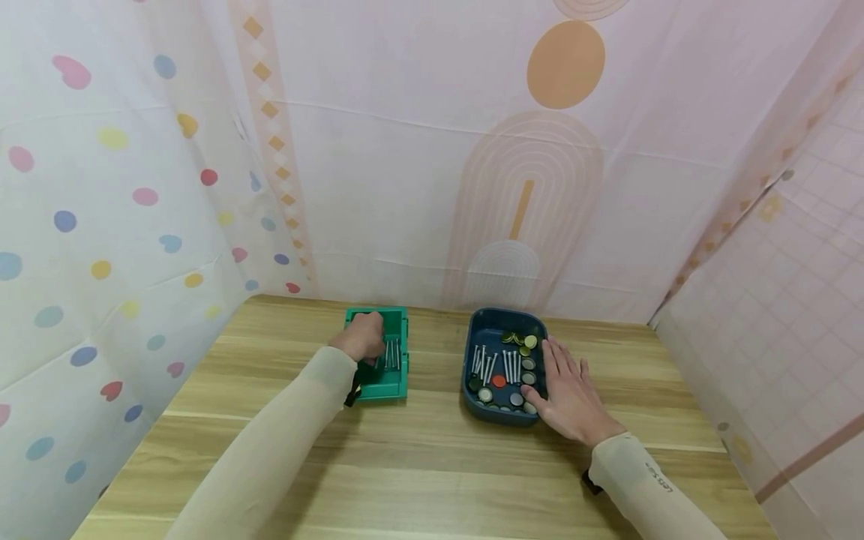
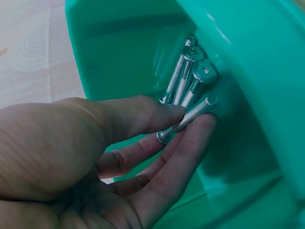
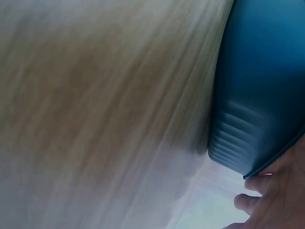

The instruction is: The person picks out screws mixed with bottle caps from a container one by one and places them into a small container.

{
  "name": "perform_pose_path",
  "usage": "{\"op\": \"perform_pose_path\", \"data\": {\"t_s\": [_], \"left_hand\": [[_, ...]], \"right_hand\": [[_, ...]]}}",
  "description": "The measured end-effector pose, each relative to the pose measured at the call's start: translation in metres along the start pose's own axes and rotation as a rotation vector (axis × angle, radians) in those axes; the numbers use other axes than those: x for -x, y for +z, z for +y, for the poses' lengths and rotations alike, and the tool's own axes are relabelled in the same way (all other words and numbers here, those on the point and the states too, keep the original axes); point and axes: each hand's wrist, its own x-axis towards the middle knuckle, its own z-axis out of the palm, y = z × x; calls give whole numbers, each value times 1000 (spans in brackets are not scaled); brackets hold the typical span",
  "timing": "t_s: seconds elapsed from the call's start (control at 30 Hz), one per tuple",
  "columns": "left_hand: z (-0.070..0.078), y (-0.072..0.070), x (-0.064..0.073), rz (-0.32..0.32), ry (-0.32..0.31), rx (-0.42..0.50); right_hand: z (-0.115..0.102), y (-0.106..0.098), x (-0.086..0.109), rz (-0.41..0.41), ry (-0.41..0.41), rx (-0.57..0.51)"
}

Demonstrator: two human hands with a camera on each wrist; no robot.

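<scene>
In the left wrist view, my left hand point(image 2: 157, 157) pinches a silver bolt point(image 2: 196, 110) between thumb and finger, inside a green plastic bin point(image 1: 386, 391). Several more bolts point(image 2: 183, 78) with flat socket heads lie in the bin beside the fingertips. My right hand point(image 1: 572, 397) rests along the right rim of a dark blue tray point(image 1: 489, 336), its fingers extended and its thumb over the edge. Inside that tray lie several bolts point(image 1: 511, 367), gold bottle caps point(image 1: 531, 342), silver caps point(image 1: 529, 379) and a red cap point(image 1: 499, 381). The right wrist view shows mainly the tray's outer wall point(image 3: 267, 90).
Both containers stand on a wood-grain table point(image 1: 432, 450), with a gap between them. A patterned cloth curtain point(image 1: 378, 187) hangs behind the far edge, and more cloth flanks the table on both sides.
</scene>
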Motion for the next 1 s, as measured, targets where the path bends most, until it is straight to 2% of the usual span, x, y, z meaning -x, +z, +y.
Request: {"op": "perform_pose_path", "data": {"t_s": [0.1,0.3,0.33,0.43,0.5,0.57,0.67,0.8,1.0], "left_hand": [[-1,0,-5,-17,-4,0],[-14,10,-36,-52,-31,33],[-15,11,-38,-52,-34,40],[-11,10,-34,-54,-44,64],[-14,12,-36,-35,-15,62],[-16,11,-32,-9,18,47],[-11,5,-18,29,61,43],[10,-6,13,93,85,70],[33,-7,31,220,149,28]], "right_hand": [[0,0,0,-2,2,2],[0,-2,2,5,2,2],[-1,-2,2,4,3,1],[-1,-2,3,3,1,0],[0,-1,3,6,-1,-2],[0,0,3,6,-1,-3],[1,1,2,2,3,-6],[3,1,2,-3,11,-3],[3,2,3,4,6,6]]}}
